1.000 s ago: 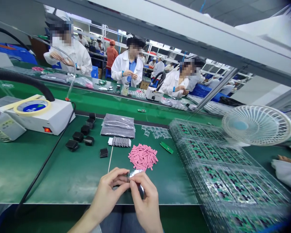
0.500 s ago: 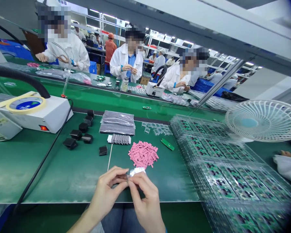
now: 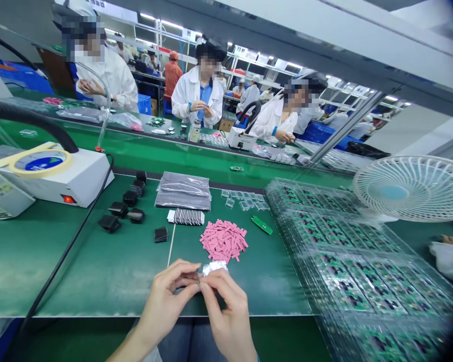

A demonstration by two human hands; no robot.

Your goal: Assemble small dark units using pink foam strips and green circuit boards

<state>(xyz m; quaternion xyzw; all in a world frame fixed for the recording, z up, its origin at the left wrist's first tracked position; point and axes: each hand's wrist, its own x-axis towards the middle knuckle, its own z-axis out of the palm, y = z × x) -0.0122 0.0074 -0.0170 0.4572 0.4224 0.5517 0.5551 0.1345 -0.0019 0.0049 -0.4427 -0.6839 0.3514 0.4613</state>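
- Clock centred on the pinch; beneath everything, the green table (image 3: 83, 271).
- From two to four o'clock: stacked clear trays (image 3: 305, 274), pockets holding green boards (image 3: 337, 281). Judged by those, a good many boards already laid out in rows.
- At eight o'clock, left hand (image 3: 173, 289); at four, right hand (image 3: 226, 296). Both pinching with thumb and finger, grasping one small piece (image 3: 198, 277) between them.
- Between ten and eleven: black stacks (image 3: 130, 198), set out in several groups, touched by neither hand.
- Just short of twelve, farther off: bagged sheets (image 3: 183, 191), lying flat under plastic.
- At one, near: pink pieces (image 3: 224, 240), loosely heaped; judged by that heap, plenty left.
- Farther out at one: clear frames (image 3: 245, 197), loosely grouped.
- Between one and two: loose board (image 3: 262, 224), lying outside the trays.
- At two, just beside the right hand: silvery piece (image 3: 215, 267). Poor view here; cannot tell any join with the small piece.
- Smallest, dead centre: that small piece, mostly hidden by fingers. Not yet set down; handling apparently midway.
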